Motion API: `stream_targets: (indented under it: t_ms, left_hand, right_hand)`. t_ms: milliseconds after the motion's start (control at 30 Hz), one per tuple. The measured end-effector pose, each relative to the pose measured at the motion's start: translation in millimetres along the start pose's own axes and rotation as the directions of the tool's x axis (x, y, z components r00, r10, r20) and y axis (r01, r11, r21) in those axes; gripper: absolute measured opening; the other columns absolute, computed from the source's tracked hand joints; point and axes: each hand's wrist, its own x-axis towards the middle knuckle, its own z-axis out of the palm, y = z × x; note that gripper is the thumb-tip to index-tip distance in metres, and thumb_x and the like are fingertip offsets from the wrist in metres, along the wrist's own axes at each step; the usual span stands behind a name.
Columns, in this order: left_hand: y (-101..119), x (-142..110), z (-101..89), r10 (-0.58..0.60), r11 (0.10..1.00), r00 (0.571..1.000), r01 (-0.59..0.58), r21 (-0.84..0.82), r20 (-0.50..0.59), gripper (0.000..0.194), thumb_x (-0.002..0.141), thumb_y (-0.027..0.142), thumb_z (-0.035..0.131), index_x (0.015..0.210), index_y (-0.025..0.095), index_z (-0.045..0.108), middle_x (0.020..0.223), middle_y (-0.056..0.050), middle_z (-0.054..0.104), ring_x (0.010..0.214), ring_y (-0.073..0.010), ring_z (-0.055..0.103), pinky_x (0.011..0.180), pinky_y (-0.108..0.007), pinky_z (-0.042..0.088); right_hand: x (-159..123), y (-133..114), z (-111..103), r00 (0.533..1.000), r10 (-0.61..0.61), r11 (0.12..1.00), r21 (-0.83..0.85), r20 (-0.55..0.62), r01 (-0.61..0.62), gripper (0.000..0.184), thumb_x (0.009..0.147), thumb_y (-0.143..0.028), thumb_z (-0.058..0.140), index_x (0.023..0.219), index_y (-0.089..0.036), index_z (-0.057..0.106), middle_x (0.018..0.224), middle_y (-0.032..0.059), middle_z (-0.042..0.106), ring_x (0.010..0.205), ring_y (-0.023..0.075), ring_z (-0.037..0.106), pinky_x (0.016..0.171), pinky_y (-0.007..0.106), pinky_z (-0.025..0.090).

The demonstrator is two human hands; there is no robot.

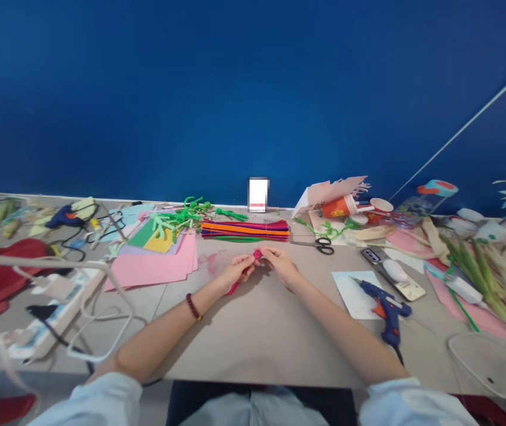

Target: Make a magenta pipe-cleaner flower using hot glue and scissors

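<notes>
Just in front of the bundle of coloured pipe cleaners [244,229], my two hands meet over a magenta pipe cleaner [257,254]. Its upper part looks bunched into a small knot. My left hand [238,271] is closed round it, and a straight pink-red length pokes out below the fingers. From the other side, my right hand [280,264] pinches the bunched end between thumb and fingers. The fingers cover much of the piece, so its exact shape is hidden.
Black-handled scissors [324,245] lie right of the bundle. A blue glue gun [384,305] rests near my right forearm, beside a phone [392,273]. Left are pink paper sheets [146,266], green pipe-cleaner shapes [193,210] and a power strip [60,316] with loose cables. A blue wall stands behind.
</notes>
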Motion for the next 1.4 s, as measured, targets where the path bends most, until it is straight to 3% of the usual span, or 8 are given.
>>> stream_targets:
  t_ms: [133,333,533,767,967,1067,1233,1400]
  left_hand:
    - [0.6,-0.8,2.4,0.021,1.000,1.000,-0.022,-0.018,-0.017,0.034,0.077,0.047,0.058,0.083,0.014,0.059,0.048,0.007,0.046,0.029,-0.0027,0.026,0.031,-0.019,0.015]
    - [2.2,-1.8,4.9,0.064,0.998,0.997,-0.064,0.021,-0.031,0.035,0.077,0.048,0.057,0.073,0.014,0.057,0.049,0.004,0.052,0.030,-0.0057,0.038,0.031,-0.020,0.027]
    - [1.3,-1.7,4.2,0.084,0.995,0.995,-0.080,0.067,-0.059,0.039,0.075,0.051,0.058,0.078,0.013,0.059,0.050,0.004,0.053,0.029,-0.0053,0.039,0.032,-0.019,0.028]
    - [-1.2,-0.1,3.5,0.101,0.991,0.991,-0.092,0.102,-0.090,0.037,0.074,0.051,0.059,0.073,0.014,0.058,0.048,0.006,0.050,0.029,-0.0050,0.038,0.031,-0.019,0.030]
    - [0.9,-1.9,6.2,0.089,0.995,0.994,-0.085,0.058,-0.067,0.039,0.075,0.052,0.058,0.078,0.013,0.059,0.049,0.005,0.051,0.029,-0.0052,0.039,0.032,-0.020,0.028]
    - [3.4,-3.4,7.8,0.078,0.997,0.994,-0.075,0.035,-0.073,0.040,0.076,0.052,0.057,0.079,0.013,0.060,0.049,0.005,0.052,0.029,-0.0050,0.039,0.033,-0.020,0.026]
    - [3.4,-3.2,7.7,0.082,0.996,0.993,-0.080,0.024,-0.089,0.037,0.075,0.051,0.059,0.072,0.015,0.056,0.051,0.002,0.055,0.032,-0.0063,0.041,0.035,-0.020,0.027]
    - [2.5,-2.1,5.5,0.084,0.996,0.996,-0.084,-0.011,-0.008,0.036,0.079,0.047,0.054,0.065,0.014,0.055,0.050,0.000,0.054,0.034,-0.0068,0.042,0.037,-0.021,0.029]
  right_hand:
    - [1.5,0.5,0.5,0.999,0.042,0.990,0.138,0.018,-0.044,0.037,0.070,-0.052,0.067,0.087,-0.019,0.071,0.080,0.0037,0.067,0.068,0.0131,0.060,0.068,0.028,0.047]
    - [-1.5,-0.3,-1.4,0.989,0.144,0.989,-0.016,-0.027,-0.144,0.035,0.064,-0.044,0.074,0.088,-0.018,0.070,0.068,0.0019,0.067,0.061,0.0122,0.059,0.052,0.021,0.040]
    - [-2.0,2.3,-2.9,0.998,0.058,0.986,-0.157,-0.023,-0.060,0.036,0.068,-0.043,0.070,0.092,-0.016,0.070,0.070,0.0034,0.065,0.058,0.0112,0.054,0.045,0.020,0.035]
    - [-1.5,4.3,-4.1,0.989,-0.149,0.931,-0.339,-0.009,0.137,0.025,0.072,-0.039,0.067,0.086,-0.020,0.073,0.086,0.0038,0.065,0.076,0.0145,0.058,0.064,0.026,0.046]
    - [-0.8,3.4,-2.0,0.999,0.025,0.988,-0.149,-0.024,-0.029,0.037,0.073,-0.049,0.064,0.094,-0.019,0.071,0.074,0.0031,0.065,0.063,0.0132,0.058,0.052,0.023,0.042]
    - [-2.1,-0.5,0.4,0.999,-0.004,0.996,-0.090,-0.038,0.001,0.036,0.073,-0.049,0.064,0.096,-0.021,0.070,0.084,0.0033,0.067,0.067,0.0129,0.060,0.057,0.024,0.045]
    - [-5.0,-3.6,4.6,0.997,-0.037,0.984,-0.175,-0.070,0.024,0.036,0.067,-0.039,0.071,0.098,-0.022,0.070,0.082,0.0018,0.068,0.070,0.0140,0.060,0.061,0.026,0.048]
    - [-5.1,-5.1,5.0,0.994,-0.027,0.986,-0.164,-0.110,0.008,0.031,0.068,-0.039,0.070,0.094,-0.021,0.071,0.086,0.0026,0.068,0.070,0.0141,0.062,0.060,0.026,0.050]
